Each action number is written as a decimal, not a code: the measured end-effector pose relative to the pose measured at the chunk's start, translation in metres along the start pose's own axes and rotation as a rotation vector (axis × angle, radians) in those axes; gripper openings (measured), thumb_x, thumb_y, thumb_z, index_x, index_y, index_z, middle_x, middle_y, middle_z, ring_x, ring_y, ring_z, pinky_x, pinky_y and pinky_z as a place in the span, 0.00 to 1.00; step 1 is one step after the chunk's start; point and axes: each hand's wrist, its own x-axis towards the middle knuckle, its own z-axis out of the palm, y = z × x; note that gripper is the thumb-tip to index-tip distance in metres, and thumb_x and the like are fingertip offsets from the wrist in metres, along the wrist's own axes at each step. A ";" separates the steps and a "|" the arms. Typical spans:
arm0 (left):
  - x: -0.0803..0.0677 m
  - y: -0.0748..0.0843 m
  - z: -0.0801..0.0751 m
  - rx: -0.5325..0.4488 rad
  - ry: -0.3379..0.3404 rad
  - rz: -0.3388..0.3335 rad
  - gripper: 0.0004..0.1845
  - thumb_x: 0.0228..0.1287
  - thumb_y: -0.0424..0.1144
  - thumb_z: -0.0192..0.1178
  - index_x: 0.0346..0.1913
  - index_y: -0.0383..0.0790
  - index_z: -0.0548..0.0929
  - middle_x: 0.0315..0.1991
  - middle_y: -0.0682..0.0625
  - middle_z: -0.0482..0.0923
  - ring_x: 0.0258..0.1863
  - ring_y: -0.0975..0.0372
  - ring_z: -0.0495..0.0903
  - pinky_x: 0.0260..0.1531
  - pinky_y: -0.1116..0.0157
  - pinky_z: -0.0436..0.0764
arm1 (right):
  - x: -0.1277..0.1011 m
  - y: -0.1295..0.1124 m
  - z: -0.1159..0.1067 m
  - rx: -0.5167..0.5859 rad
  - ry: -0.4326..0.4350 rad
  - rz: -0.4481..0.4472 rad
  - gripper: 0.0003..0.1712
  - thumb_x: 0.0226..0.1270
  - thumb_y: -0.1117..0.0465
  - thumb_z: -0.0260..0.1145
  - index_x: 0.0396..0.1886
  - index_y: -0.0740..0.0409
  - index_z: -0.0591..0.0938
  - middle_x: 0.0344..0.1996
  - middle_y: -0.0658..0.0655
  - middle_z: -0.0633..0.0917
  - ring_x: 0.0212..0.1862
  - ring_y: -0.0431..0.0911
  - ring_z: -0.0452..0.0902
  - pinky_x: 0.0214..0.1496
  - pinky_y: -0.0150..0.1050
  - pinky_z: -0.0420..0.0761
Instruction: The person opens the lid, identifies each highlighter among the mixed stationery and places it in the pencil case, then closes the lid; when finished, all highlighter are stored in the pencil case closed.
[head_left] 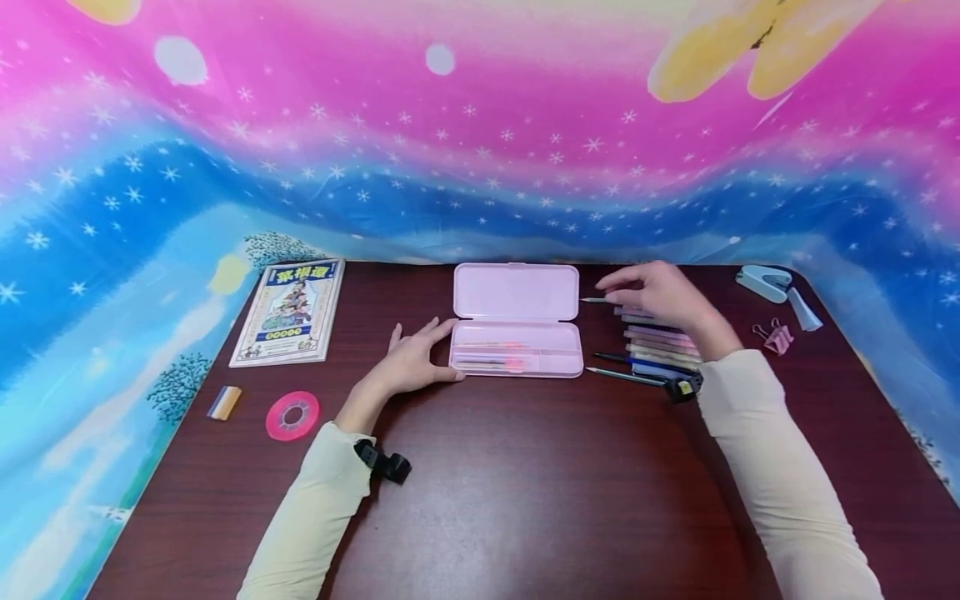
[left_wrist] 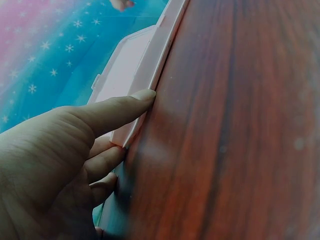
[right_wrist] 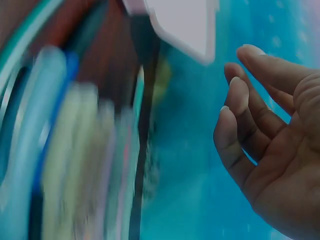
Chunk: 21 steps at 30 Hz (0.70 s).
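Observation:
An open pink pencil case lies at the middle of the dark wooden table, lid folded back, with several pens in its tray. My left hand rests flat on the table against the case's left end; in the left wrist view its thumb touches the case's edge. My right hand hovers over the far end of a row of several pens and markers lying right of the case. Seen from the right wrist, that hand has loose fingers and holds nothing, and the pens are blurred.
A book lies at the back left, with an eraser and a pink tape roll in front of it. A stapler and pink binder clips sit at the back right. A starry cloth hangs behind.

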 end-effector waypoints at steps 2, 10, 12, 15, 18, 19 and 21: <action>0.000 0.000 0.000 0.004 -0.001 0.000 0.52 0.56 0.56 0.73 0.81 0.50 0.59 0.79 0.39 0.58 0.80 0.50 0.56 0.76 0.36 0.33 | -0.007 0.011 -0.010 -0.002 0.015 0.030 0.17 0.72 0.50 0.67 0.58 0.44 0.87 0.44 0.58 0.88 0.29 0.46 0.69 0.40 0.42 0.72; 0.001 0.002 0.001 0.013 -0.005 0.012 0.52 0.56 0.56 0.73 0.80 0.50 0.59 0.78 0.39 0.60 0.80 0.49 0.56 0.76 0.35 0.33 | -0.045 0.063 -0.040 0.079 0.003 0.183 0.29 0.75 0.41 0.59 0.67 0.49 0.79 0.62 0.65 0.79 0.52 0.60 0.80 0.55 0.58 0.79; 0.001 0.002 0.001 0.012 -0.004 0.013 0.51 0.56 0.55 0.73 0.80 0.50 0.59 0.78 0.39 0.60 0.81 0.49 0.55 0.76 0.35 0.33 | -0.053 0.075 -0.045 0.077 0.014 0.208 0.30 0.75 0.39 0.58 0.68 0.49 0.78 0.66 0.64 0.77 0.58 0.60 0.79 0.58 0.59 0.79; 0.000 0.002 0.001 0.011 -0.007 0.014 0.51 0.56 0.55 0.73 0.80 0.50 0.59 0.78 0.39 0.61 0.81 0.49 0.55 0.76 0.35 0.33 | -0.062 0.090 -0.050 0.076 0.036 0.248 0.31 0.74 0.38 0.58 0.68 0.49 0.79 0.63 0.65 0.80 0.48 0.60 0.80 0.42 0.54 0.82; 0.000 0.002 0.000 0.008 -0.007 0.014 0.51 0.57 0.55 0.73 0.80 0.50 0.59 0.78 0.39 0.60 0.81 0.49 0.55 0.76 0.36 0.33 | -0.066 0.103 -0.052 0.066 0.037 0.282 0.30 0.75 0.38 0.59 0.67 0.49 0.79 0.60 0.67 0.81 0.42 0.60 0.78 0.26 0.49 0.77; 0.000 0.002 0.000 0.008 -0.006 0.012 0.51 0.57 0.55 0.73 0.80 0.50 0.59 0.78 0.39 0.60 0.81 0.49 0.55 0.76 0.36 0.33 | -0.066 0.107 -0.050 0.072 0.029 0.289 0.30 0.75 0.39 0.59 0.67 0.49 0.79 0.60 0.67 0.80 0.42 0.60 0.77 0.25 0.48 0.77; 0.000 0.001 0.000 0.008 -0.004 0.009 0.51 0.56 0.55 0.73 0.80 0.50 0.59 0.78 0.39 0.60 0.81 0.49 0.55 0.76 0.35 0.33 | -0.063 0.115 -0.046 0.072 0.022 0.303 0.29 0.75 0.41 0.60 0.67 0.51 0.80 0.60 0.68 0.80 0.42 0.60 0.77 0.30 0.49 0.79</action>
